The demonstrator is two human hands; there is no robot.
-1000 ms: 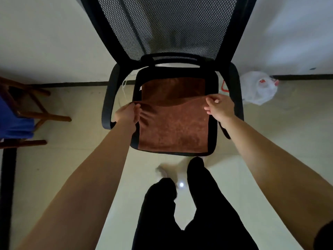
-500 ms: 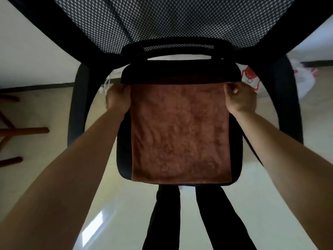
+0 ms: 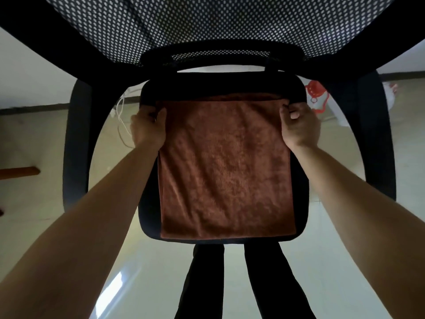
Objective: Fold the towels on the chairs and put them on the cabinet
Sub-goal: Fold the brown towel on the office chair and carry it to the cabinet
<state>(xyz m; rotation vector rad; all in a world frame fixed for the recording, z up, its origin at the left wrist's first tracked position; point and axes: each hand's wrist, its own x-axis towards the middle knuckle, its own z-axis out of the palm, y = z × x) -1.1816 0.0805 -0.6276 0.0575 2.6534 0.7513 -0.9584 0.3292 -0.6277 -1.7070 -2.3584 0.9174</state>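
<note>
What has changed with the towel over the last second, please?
The left hand and right hand carried the gripped edge of the towel toward the chair back, almost onto its far edge. Both still pinch it, and it still lies on the seat.

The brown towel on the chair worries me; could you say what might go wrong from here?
The left hand and right hand pinch the brown towel only by its far corners, so layers may misalign; a lower strip shows beyond them. Its near edge meets the seat front rim and could slip off.

White cord, plastic bag on floor.
</note>
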